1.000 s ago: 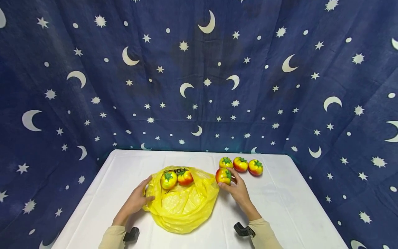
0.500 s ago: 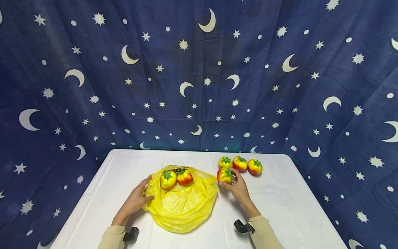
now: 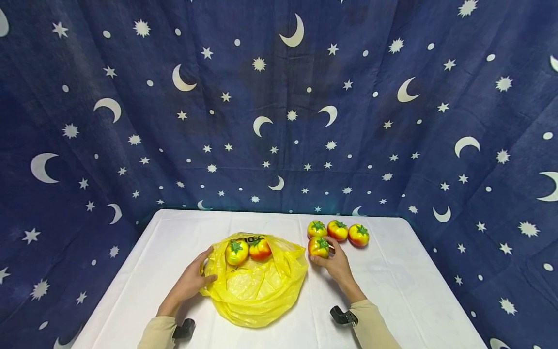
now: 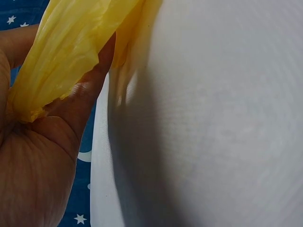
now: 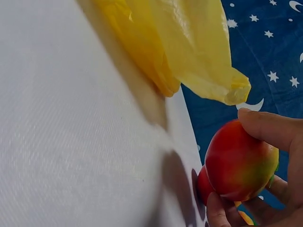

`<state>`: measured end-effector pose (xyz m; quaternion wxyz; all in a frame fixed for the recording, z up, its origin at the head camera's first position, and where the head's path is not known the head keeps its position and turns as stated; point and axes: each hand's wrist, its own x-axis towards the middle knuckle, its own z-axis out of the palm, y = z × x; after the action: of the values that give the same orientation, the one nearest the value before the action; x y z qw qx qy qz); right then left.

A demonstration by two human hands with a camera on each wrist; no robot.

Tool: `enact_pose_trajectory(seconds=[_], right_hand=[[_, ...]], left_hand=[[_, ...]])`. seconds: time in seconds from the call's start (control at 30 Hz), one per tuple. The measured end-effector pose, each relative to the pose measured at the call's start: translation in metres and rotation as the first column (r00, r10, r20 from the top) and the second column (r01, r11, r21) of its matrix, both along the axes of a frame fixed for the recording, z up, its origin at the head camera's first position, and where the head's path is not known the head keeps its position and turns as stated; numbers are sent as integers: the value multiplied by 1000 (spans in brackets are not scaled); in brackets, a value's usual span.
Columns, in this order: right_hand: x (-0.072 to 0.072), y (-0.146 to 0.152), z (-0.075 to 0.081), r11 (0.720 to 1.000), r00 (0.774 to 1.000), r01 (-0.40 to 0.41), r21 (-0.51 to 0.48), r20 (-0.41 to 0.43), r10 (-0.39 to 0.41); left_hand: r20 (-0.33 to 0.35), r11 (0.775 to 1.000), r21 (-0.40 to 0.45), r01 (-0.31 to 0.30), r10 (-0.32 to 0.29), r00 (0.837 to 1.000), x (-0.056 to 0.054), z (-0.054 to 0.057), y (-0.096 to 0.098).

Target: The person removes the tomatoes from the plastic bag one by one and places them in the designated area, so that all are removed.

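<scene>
A yellow plastic bag (image 3: pixel 253 310) lies with its mouth spread wide. Two red-and-yellow tomatoes with green leafy tops, the left tomato (image 3: pixel 237 253) and the right tomato (image 3: pixel 260 249), sit inside at its far side. My left hand (image 3: pixel 189 279) holds the bag's left rim; the left wrist view has the yellow film (image 4: pixel 71 56) between thumb and fingers. Just off the bag's right edge, my right hand (image 3: pixel 337 266) grips another tomato (image 3: pixel 317 246) by its sides. In the right wrist view, thumb and fingertips hold this tomato (image 5: pixel 236 163) beside the hanging bag edge (image 5: pixel 203 52).
Behind my right hand, three more tomatoes stand grouped: a left one (image 3: pixel 317 228), a middle one (image 3: pixel 337 230) and a right one (image 3: pixel 359 235). A white cloth (image 3: pixel 392 291) covers the table. Dark blue moon-and-star curtains (image 3: pixel 279 97) enclose its back and sides.
My right hand has shifted slightly right with the tomato, which overlapped the bag's edge and now shows a small gap from it. The left hand and bag stay put.
</scene>
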<state>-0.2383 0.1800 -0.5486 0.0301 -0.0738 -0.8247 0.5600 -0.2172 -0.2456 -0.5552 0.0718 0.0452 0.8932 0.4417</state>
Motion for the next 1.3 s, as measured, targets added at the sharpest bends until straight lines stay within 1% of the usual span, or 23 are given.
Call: enact_pose_trajectory(seconds=[0.13,0.37,0.57,0.73,1.0,1.2,1.3], right_hand=[[-2,2,-2,1000,1000,0,4,11,0],[-5,4,-7,999,999,7,40,34,-8],[-7,5,-11,998,999,9,59,45,-12],[-7,4,-11,998,998,14,68,68,-18],[-7,5,-12,998,997,1,71,82,-7],[-8,7,-12,998,998,-22,64,63,18],[-8,8,-13,998,999,-31,49,46,29]], left_hand=[[-7,1000,4,2,-2,1000,0,0,0],[-24,1000,-2,11,-11,1000,0,-1,-1],[-25,1000,9,16,-16,1000,0,-1,-1],[-15,1000,10,4,-4,1000,2,-2,-1],[-32,1000,10,0,0,999,3,-2,0],[-44,1000,0,-5,5,999,4,-1,1],[-33,1000,3,-9,9,999,4,-1,1]])
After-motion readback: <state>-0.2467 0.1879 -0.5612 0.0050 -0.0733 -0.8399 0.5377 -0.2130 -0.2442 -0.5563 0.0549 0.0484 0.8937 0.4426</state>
